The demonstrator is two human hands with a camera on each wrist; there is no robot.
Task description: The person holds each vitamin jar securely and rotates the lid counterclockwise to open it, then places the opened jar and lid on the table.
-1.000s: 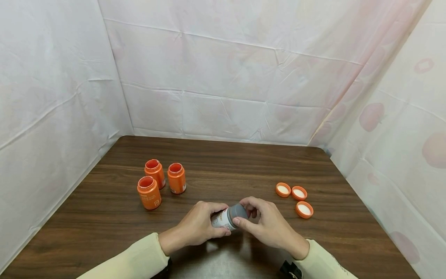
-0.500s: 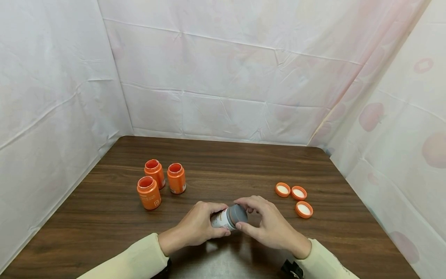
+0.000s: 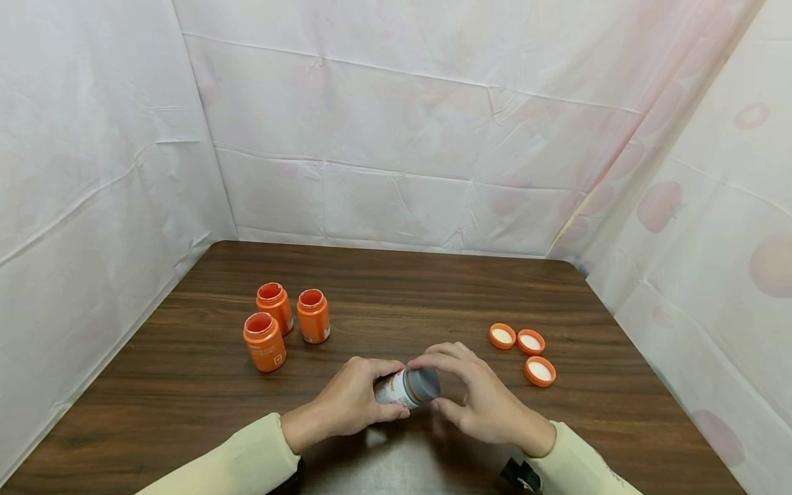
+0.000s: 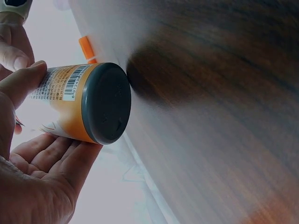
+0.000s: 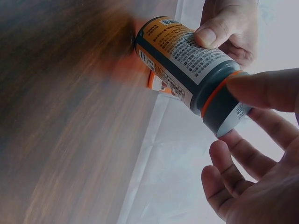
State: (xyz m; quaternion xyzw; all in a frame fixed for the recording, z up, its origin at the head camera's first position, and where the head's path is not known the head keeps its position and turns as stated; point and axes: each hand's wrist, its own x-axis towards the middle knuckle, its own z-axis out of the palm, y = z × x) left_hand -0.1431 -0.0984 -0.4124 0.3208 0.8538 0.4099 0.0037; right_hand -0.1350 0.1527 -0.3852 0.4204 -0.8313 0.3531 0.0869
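My left hand [image 3: 346, 399] grips a grey bottle [image 3: 392, 390] around its body, thumb on one side and fingers on the other. The bottle lies tilted low over the table, its dark base [image 4: 108, 103] toward the left wrist camera. A white and orange label with small print and a barcode wraps it. On its end sits a grey lid [image 3: 424, 385], with an orange ring [image 5: 219, 91] below it in the right wrist view. My right hand [image 3: 485, 399] pinches this lid lightly between thumb and fingers; two of its fingers stay curled off the lid.
Several orange items share the brown table [image 3: 396, 295]. Three lidless orange bottles [image 3: 265, 347] stand upright at the left. Three orange lids [image 3: 540, 372] lie at the right, white insides up. White sheets [image 3: 396, 137] enclose the back and sides.
The right hand has turned around the lid, its index finger shifting left over the top and its thumb moving right. The left hand and bottle have stayed in place.
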